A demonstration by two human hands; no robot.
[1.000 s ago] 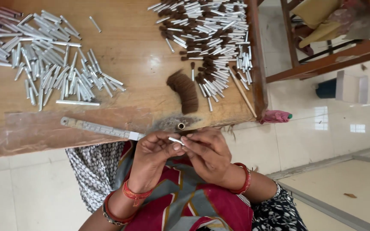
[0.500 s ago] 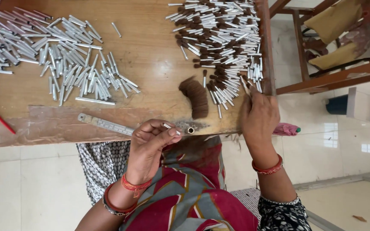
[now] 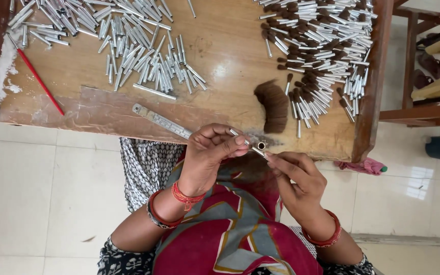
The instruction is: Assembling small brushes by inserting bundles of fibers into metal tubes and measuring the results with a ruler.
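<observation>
My left hand (image 3: 211, 153) pinches a small silver metal tube (image 3: 257, 148) at the near edge of the wooden table (image 3: 225, 56). My right hand (image 3: 296, 181) meets it from the right, its fingertips touching the tube's open end. A tuft of dark brown hair (image 3: 273, 105) lies on the table just beyond my hands. Both wrists wear red bangles.
A pile of empty silver tubes (image 3: 133, 43) covers the table's left part. A pile of tubes filled with brown hair (image 3: 322, 46) lies at the right. A metal ruler (image 3: 161, 120) and a red pencil (image 3: 39, 80) lie near the front edge. A wooden chair frame (image 3: 423, 66) stands to the right.
My right hand has come back from the filled-tube pile at the right to the tube in my left hand. The view has shifted slightly.
</observation>
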